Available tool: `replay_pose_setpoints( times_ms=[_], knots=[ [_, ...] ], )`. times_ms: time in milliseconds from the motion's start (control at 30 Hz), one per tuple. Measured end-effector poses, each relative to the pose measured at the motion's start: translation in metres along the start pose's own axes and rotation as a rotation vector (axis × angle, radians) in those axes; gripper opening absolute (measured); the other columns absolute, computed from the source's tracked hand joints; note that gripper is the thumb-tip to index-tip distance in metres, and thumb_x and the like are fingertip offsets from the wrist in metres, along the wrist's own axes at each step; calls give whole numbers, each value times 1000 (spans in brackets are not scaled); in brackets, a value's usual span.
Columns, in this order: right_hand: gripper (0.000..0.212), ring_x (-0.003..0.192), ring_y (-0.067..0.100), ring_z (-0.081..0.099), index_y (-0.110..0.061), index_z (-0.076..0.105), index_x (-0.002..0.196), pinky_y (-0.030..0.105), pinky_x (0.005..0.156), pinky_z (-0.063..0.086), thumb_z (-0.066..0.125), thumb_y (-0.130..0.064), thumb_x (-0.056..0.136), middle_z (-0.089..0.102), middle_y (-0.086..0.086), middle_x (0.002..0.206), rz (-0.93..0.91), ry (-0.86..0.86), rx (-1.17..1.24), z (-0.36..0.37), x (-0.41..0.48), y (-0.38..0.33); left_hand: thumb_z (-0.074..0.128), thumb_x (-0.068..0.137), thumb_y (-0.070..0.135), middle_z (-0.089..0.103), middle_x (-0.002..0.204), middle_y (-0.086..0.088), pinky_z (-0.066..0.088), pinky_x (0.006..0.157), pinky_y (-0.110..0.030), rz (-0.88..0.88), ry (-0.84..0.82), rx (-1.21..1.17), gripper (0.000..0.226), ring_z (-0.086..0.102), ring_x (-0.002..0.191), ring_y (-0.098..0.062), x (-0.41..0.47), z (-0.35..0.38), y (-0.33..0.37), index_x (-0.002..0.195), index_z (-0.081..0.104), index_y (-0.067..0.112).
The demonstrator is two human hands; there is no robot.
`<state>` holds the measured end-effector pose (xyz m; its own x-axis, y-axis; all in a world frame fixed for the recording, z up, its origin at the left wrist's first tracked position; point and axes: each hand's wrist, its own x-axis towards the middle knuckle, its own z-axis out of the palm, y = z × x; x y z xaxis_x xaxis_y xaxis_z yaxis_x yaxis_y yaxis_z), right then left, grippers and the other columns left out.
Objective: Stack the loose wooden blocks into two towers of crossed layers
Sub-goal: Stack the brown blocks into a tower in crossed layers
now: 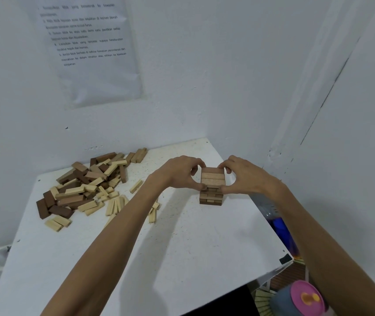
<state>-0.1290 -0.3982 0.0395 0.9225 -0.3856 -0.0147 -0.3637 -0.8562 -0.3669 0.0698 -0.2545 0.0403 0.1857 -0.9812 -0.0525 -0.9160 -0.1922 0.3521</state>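
Note:
A short tower of brown wooden blocks (212, 179) stands in crossed layers on the white table (182, 242), right of centre. Its top layer shows three blocks side by side. My left hand (179, 173) grips the tower's top layer from the left, thumb at the near corner and fingers at the far corner. My right hand (242, 176) grips the same layer from the right in the same way. A heap of loose blocks (86, 185), some pale and some dark brown, lies at the table's back left.
A few pale blocks (153, 212) lie scattered under my left forearm. White walls close the table at the back and right, with a printed sheet (90, 46) taped up. A bottle with a pink lid (300, 298) stands below the table's right edge.

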Motion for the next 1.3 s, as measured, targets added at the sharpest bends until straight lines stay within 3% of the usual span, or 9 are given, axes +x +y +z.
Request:
replay_pose_setpoints(
  times_ms=[367, 700, 933, 1133, 1300],
  knots=[
    [61, 96, 6, 46, -28, 55, 130, 29, 85, 47, 76, -51, 78, 46, -13, 105, 2, -22, -8, 2, 1, 0, 76, 76, 62, 57, 92, 11, 47, 74, -33, 1, -2, 0, 59, 56, 88, -13, 0, 3, -2, 125, 58, 34],
    [59, 94, 6, 46, -27, 52, 131, 22, 72, 36, 76, -49, 81, 48, -12, 107, 17, -38, 30, 5, 1, 1, 79, 76, 58, 56, 92, 14, 48, 79, -35, -21, -33, -91, 60, 55, 88, -10, 0, 7, -6, 126, 55, 34],
    [60, 93, 6, 48, -26, 54, 128, 28, 81, 45, 76, -52, 79, 50, -12, 108, 22, -31, 31, 3, 1, 0, 80, 76, 56, 56, 92, 14, 48, 77, -34, -15, -28, -106, 59, 56, 89, -11, 2, 7, -6, 125, 56, 34],
    [59, 89, -1, 48, -27, 54, 128, 25, 76, 40, 75, -53, 79, 49, -14, 106, 15, -27, 34, 5, 1, 2, 79, 76, 56, 57, 93, 14, 49, 80, -36, -17, -37, -114, 60, 57, 90, -11, 2, 8, -7, 127, 55, 33],
    [60, 89, 2, 48, -26, 53, 130, 27, 78, 44, 75, -52, 80, 50, -12, 108, 23, -45, 36, 4, 0, 1, 81, 78, 51, 57, 92, 14, 48, 80, -35, -24, -54, -181, 60, 56, 88, -13, 2, 10, -8, 128, 54, 32]
  ],
)
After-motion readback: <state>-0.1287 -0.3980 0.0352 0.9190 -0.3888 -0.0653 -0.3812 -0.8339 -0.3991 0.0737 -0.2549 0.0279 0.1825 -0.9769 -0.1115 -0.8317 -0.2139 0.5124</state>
